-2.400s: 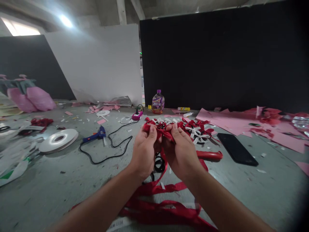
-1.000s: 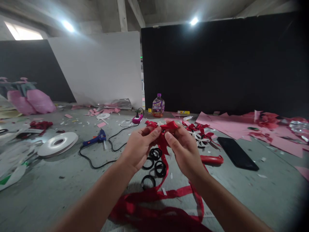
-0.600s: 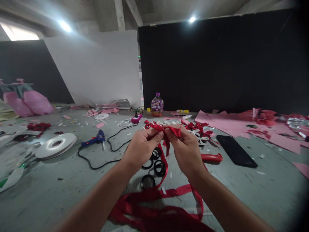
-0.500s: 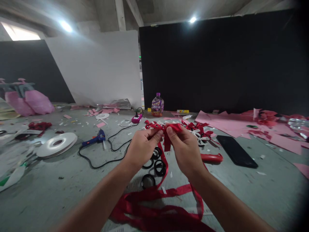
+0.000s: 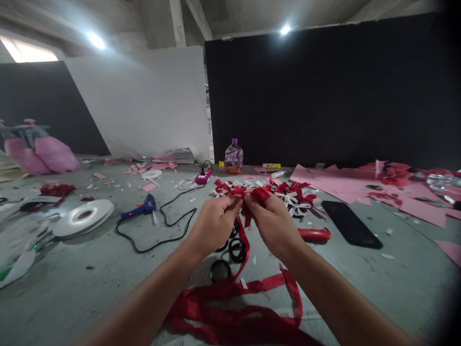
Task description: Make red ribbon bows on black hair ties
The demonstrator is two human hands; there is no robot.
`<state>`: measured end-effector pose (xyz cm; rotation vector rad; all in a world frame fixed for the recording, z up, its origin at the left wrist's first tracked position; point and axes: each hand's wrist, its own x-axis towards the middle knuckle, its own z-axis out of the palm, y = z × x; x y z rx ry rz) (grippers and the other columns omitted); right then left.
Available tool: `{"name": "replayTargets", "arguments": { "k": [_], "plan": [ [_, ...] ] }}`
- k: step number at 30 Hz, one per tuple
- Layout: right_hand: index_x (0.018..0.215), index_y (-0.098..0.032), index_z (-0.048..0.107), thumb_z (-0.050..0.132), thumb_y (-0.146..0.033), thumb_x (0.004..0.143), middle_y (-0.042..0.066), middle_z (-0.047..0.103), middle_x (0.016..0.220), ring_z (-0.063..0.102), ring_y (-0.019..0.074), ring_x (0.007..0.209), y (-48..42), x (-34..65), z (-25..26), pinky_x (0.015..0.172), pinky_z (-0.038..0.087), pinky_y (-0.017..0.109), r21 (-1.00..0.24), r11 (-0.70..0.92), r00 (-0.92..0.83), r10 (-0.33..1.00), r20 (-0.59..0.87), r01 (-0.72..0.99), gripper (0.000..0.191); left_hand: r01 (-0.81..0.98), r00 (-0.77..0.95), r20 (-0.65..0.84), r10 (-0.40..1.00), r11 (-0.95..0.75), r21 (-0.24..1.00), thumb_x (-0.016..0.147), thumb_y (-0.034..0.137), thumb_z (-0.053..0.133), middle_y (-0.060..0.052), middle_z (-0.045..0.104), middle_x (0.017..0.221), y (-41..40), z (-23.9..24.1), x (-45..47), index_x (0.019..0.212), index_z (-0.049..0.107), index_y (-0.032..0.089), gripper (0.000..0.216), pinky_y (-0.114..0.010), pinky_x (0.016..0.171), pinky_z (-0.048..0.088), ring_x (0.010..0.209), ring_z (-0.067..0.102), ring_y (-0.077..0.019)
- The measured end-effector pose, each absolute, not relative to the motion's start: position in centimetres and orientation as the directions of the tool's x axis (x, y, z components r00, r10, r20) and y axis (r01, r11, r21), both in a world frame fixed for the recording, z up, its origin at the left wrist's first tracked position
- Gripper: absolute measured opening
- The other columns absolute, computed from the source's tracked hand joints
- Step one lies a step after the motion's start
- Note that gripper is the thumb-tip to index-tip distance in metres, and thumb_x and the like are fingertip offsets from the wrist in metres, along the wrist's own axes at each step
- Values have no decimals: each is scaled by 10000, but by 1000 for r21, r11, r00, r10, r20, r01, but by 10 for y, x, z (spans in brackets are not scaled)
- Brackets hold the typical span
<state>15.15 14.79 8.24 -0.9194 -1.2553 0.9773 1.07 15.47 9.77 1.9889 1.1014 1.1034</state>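
Observation:
Both hands pinch one red ribbon (image 5: 260, 193) at the middle of the view. My left hand (image 5: 216, 218) is closed, thumb and fingers pressed on the ribbon's left part. My right hand (image 5: 272, 218) grips a folded loop of it, thumb on the near side. From between the hands a length of ribbon runs down to a loose red heap (image 5: 230, 307) close to me. Several black rings (image 5: 237, 250) lie under and before my left hand. Beyond the fingers is a pile of red and white ribbon bows (image 5: 297, 196), partly hidden by my hands.
On the left are a glue gun (image 5: 140, 209) with a black cord and a white ribbon spool (image 5: 83, 218). To the right lie a red tube-like object (image 5: 315, 235), a black phone (image 5: 351, 224) and pink paper sheets (image 5: 334, 185). A purple-capped bottle (image 5: 234, 157) stands at the back.
My hands have drawn slightly closer together, and the red loop at my right fingers has changed shape. A ribbon end now shows beside my right forearm. The view has shifted slightly.

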Motion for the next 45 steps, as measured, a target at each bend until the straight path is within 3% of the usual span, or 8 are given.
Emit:
{"name": "replayTargets", "arguments": {
  "k": [5, 11, 15, 26, 29, 32, 37, 45],
  "plan": [
    [710, -194, 574, 581, -445, 895, -18, 546, 683, 451, 137, 638, 147, 152, 82, 613, 368, 283, -921, 380, 139, 911, 389, 88, 312, 383, 287, 428, 857, -513, 768, 917, 288, 475, 11, 504, 573, 150, 98, 13, 597, 540, 189, 341, -265, 577, 282, 566, 401, -144],
    [794, -196, 626, 635, -473, 866, -22, 563, 675, 474, 128, 610, 146, 150, 83, 580, 376, 274, -934, 349, 80, 936, 343, -77, 286, 400, 260, 412, 873, -486, 777, 924, 312, 480, 28, 456, 553, 151, 97, 11, 628, 559, 193, 329, -263, 576, 277, 545, 361, -138],
    [854, -194, 696, 700, -424, 828, -3, 632, 757, 525, 138, 690, 143, 151, 87, 656, 407, 289, -927, 375, 54, 926, 373, -24, 232, 402, 316, 408, 856, -511, 760, 932, 299, 462, 33, 443, 576, 151, 98, 10, 641, 530, 189, 319, -258, 577, 272, 561, 356, -130],
    [729, -191, 662, 742, -392, 803, -42, 560, 627, 442, 97, 556, 149, 159, 86, 588, 372, 269, -921, 343, 111, 938, 328, -184, 229, 428, 437, 310, 844, -499, 754, 895, 340, 518, 25, 427, 503, 154, 100, 4, 543, 566, 185, 387, -272, 525, 282, 496, 360, -126],
    [848, -202, 720, 748, -355, 803, -11, 637, 741, 555, 126, 681, 144, 157, 91, 690, 438, 277, -906, 334, 43, 941, 334, -260, 162, 321, 418, 413, 809, -557, 766, 809, 369, 673, -38, 645, 708, 157, 103, -1, 778, 739, 202, 182, -279, 634, 420, 672, 556, -183],
    [896, -206, 730, 728, -379, 824, -4, 647, 772, 565, 127, 707, 139, 156, 97, 665, 435, 258, -903, 301, -12, 947, 320, -307, 187, 192, 389, 472, 791, -570, 799, 784, 408, 724, -102, 703, 1095, 160, 104, -3, 1131, 724, 233, 388, -352, 852, 487, 1015, 618, -265],
    [797, -190, 697, 706, -365, 844, -50, 511, 629, 404, 77, 560, 136, 157, 99, 562, 355, 231, -932, 262, -77, 954, 289, -251, 181, 122, 349, 510, 786, -578, 807, 902, 425, 605, -89, 680, 1231, 162, 100, 4, 1096, 745, 229, 309, -367, 1033, 423, 1174, 585, -252],
    [786, -190, 670, 653, -435, 862, -6, 593, 718, 497, 116, 642, 138, 157, 96, 590, 394, 246, -958, 261, -91, 958, 273, -121, 257, 17, 194, 508, 839, -521, 854, 911, 403, 600, -71, 685, 980, 159, 92, 13, 1062, 769, 200, 305, -260, 662, 484, 714, 586, -131]
  ]
}}
